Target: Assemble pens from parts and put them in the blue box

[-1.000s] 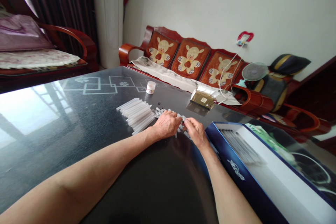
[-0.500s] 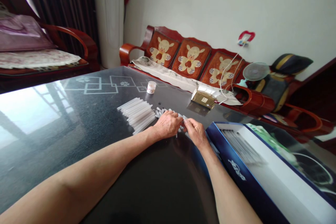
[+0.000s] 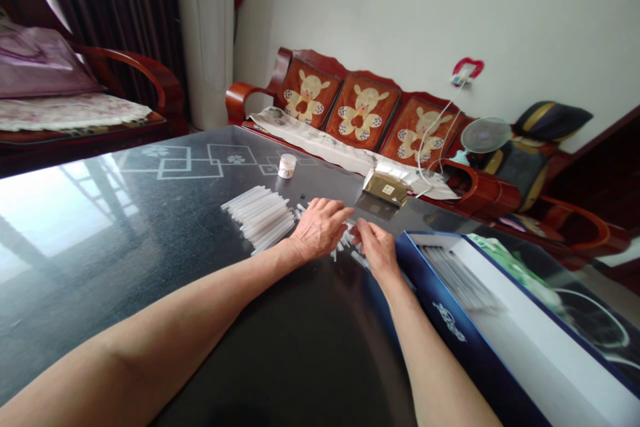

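Observation:
My left hand (image 3: 323,228) is over a scatter of small whitish, cap-like pieces (image 3: 341,245) on the dark table, its fingers stretched toward the right. Close beside it, my right hand (image 3: 376,247) has thumb and fingers pinched together at the right edge of the scatter; whatever may be between them is too small to make out. A stack of translucent white, pen-like tubes (image 3: 261,217) lies just left of my left hand. To the right of my right hand stands a long blue box (image 3: 450,327) with a white inside, holding several grey tubes with dark ends (image 3: 460,277).
A small white round container (image 3: 287,166) stands behind the tubes on the glossy table (image 3: 165,227). Farther back is a gold box (image 3: 387,188). A green package (image 3: 515,270) lies beyond the blue box. A wooden sofa (image 3: 367,110) lines the wall.
My hands have moved slightly apart. The left fingers have lifted and straightened, and more small pieces show between the hands. The tubes and blue box stay in place.

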Motion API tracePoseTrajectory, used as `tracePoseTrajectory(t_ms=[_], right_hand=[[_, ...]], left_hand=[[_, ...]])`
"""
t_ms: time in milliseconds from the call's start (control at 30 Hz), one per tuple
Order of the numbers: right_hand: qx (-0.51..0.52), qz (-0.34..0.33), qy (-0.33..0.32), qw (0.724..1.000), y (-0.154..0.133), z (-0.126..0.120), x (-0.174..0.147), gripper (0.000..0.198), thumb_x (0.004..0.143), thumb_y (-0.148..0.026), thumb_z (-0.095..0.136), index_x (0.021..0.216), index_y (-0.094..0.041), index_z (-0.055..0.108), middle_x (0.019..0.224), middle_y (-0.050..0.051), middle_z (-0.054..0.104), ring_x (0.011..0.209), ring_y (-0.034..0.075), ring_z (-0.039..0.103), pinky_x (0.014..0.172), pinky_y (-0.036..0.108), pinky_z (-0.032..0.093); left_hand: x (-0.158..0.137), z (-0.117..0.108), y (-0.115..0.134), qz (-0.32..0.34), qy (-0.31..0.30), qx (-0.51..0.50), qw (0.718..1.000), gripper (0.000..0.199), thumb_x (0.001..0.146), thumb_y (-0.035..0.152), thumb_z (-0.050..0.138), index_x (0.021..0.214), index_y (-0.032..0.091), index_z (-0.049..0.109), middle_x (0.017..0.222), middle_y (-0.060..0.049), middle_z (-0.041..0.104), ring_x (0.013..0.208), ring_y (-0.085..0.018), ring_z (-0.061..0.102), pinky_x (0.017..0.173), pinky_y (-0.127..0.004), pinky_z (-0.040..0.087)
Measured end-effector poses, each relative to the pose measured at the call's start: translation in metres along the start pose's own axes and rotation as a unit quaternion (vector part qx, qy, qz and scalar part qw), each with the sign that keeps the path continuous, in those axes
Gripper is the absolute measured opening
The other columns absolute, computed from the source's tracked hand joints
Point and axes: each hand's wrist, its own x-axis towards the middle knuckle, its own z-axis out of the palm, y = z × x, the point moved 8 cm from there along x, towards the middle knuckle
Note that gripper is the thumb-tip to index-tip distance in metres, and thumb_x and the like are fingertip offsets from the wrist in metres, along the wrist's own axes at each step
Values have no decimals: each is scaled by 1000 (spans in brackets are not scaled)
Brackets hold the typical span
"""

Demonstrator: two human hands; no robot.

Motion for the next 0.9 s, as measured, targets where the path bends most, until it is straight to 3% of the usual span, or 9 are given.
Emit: tracePoseTrajectory(t_ms=[100, 167, 300, 400, 467, 533, 667, 733, 900], right_hand=[[81, 64, 82, 991, 14, -10, 2, 45, 75, -61, 59, 73, -16, 66, 71, 6, 71, 53, 12, 58, 41, 20, 37], [121, 69, 71, 988, 13, -4, 1, 44, 73, -60, 62, 73, -16, 66, 72, 6, 70, 52, 11, 56, 39, 19, 34], [92, 11, -58, 994, -11, 21, -9, 42, 79, -57, 58, 74, -16, 67, 67, 4, 68, 50, 11, 53, 42, 21, 33], [3, -33, -168, 985, -29, 40, -21, 38, 83, -52, 54, 76, -18, 70, 62, 1, 65, 53, 12, 54, 50, 23, 38], [-57, -53, -211, 974, -35, 47, -27, 32, 84, -47, 55, 76, -21, 71, 62, 0, 65, 57, 14, 57, 56, 25, 41], [-126, -80, -197, 969, -38, 46, -27, 23, 82, -40, 56, 76, -23, 71, 64, 0, 66, 60, 16, 59, 59, 26, 43], [-279, -119, -131, 944, -36, 43, -26, 9, 76, -28, 61, 75, -26, 70, 64, 2, 66, 61, 19, 60, 62, 31, 43], [-328, -120, -131, 928, -33, 47, -28, 6, 73, -27, 63, 73, -26, 69, 62, 4, 65, 62, 22, 61, 63, 33, 44], [-316, -109, -101, 937, -33, 42, -25, 11, 67, -17, 64, 73, -24, 70, 61, 5, 64, 63, 23, 62, 65, 35, 45]], left_hand=[[1, -6, -26, -146, 37, -66, 986, 29, 92, 35, 44, 93, 17, 68, 89, -8, 66, 87, -19, 58, 82, -30, 42], [-4, 3, -45, -259, 15, -141, 955, 36, 90, 41, 45, 74, 17, 67, 70, -4, 63, 72, -16, 58, 70, -26, 43], [-9, 22, -60, -356, 33, -378, 854, 38, 85, 47, 48, 68, 16, 62, 62, -1, 60, 60, -13, 57, 56, -22, 41], [-8, 31, -58, -380, 45, -534, 754, 17, 79, 30, 54, 79, 15, 61, 70, -2, 63, 58, -11, 57, 54, -21, 43], [-7, 32, -57, -396, 40, -573, 716, 20, 74, 18, 51, 90, 14, 62, 76, -3, 65, 56, -9, 55, 52, -21, 44], [-6, 28, -59, -405, 39, -547, 732, 33, 72, 12, 48, 101, 14, 62, 81, -3, 67, 53, -9, 54, 51, -21, 43], [-6, 19, -65, -378, 21, -370, 848, 39, 77, 14, 49, 112, 16, 65, 76, -2, 68, 63, -12, 57, 60, -22, 45], [-5, 18, -63, -354, 2, -294, 888, 34, 81, 18, 49, 110, 17, 68, 72, -1, 68, 69, -14, 60, 65, -23, 45], [-5, 20, -53, -313, -37, -227, 922, 30, 86, 22, 49, 105, 19, 71, 69, 0, 69, 73, -15, 62, 70, -22, 45]])
